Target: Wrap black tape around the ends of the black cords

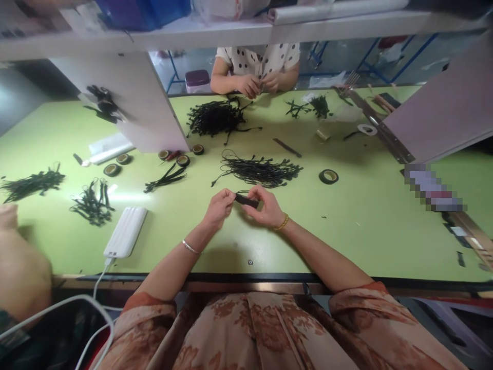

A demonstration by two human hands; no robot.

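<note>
A small black piece [246, 200] with a thin black cable is held between my two hands, above the green table [304, 246]. My left hand [220, 207] pinches its left end. On its right end the thumb and fingers of my right hand [268, 206] are closed. Just beyond my hands lies a bundle of thin black cables with small connectors [262, 171]. A roll of black tape [328, 177] is to the right of that bundle.
Farther back are a larger black cable pile [215, 118] and a person in a dotted shirt [256, 67]. Cable bundles [94, 203], tape rolls [183, 160] and a white power bank [126, 232] are at left. Upright panels [134, 103] hold a shelf [231, 35]. Another person's arm [23, 262] is far left.
</note>
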